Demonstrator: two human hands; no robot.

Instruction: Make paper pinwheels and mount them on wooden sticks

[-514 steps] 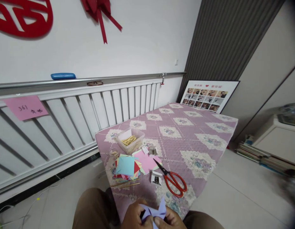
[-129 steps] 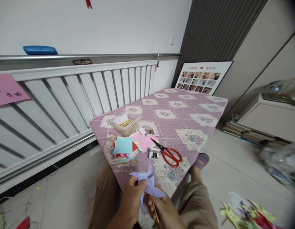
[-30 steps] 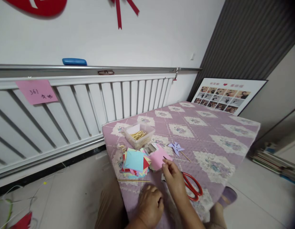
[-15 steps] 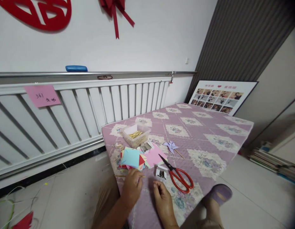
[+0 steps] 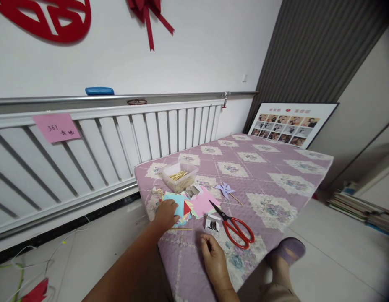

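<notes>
The left arm extends forward with the left hand (image 5: 165, 214) palm down over the stack of square multicoloured paper sheets (image 5: 179, 202); the right hand (image 5: 213, 256) is positioned at the near side of the desk (image 5: 189, 264) covered in purple floral cloth, just below the small white open box (image 5: 212, 224) of dark pieces. Visible on the cloth: one lilac paper pinwheel (image 5: 225, 190) on a thin wooden stick, one pair of red-handled scissors (image 5: 236, 230), one translucent plastic tub (image 5: 179, 186) of wooden sticks (count unreadable), and a second small open box (image 5: 193, 192) near the tub. Left fingers: bent, touching the light-blue top sheet; grip cannot be determined. Right fingers: curled closed, apart from the white box; any content is hidden.
</notes>
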